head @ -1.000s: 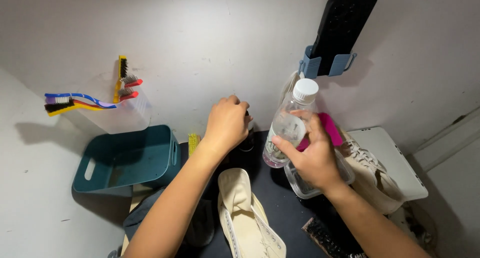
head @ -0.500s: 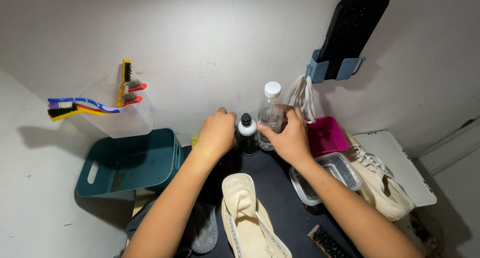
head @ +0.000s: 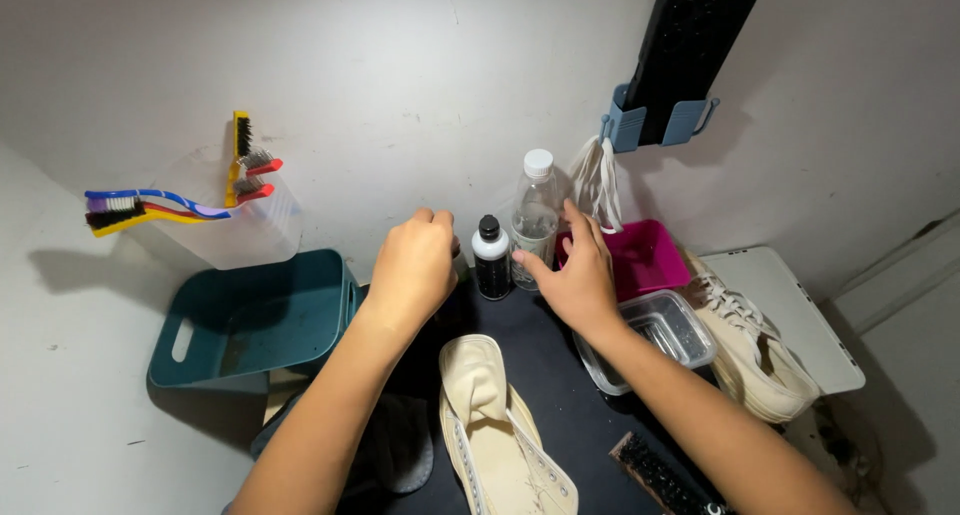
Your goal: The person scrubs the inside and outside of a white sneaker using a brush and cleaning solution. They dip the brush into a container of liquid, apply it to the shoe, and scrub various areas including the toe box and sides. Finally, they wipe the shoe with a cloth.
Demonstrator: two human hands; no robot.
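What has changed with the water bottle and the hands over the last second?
The right hand carried the clear plastic bottle with the white cap from the front back to the wall, stood it beside the small dark bottle, and now only rests by it, fingers loose. The left hand stayed curled left of the small bottle. The cream canvas shoe and teal basket did not move.

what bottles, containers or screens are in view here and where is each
Clear bottle: white cap, by the wall, right hand touching it.
Dark bottle: small, white cap, between the hands.
Phone: black, in a blue wall holder.
Clear tub: rectangular, right of the shoe.
Pink tray: behind the tub.
Teal bin: left.
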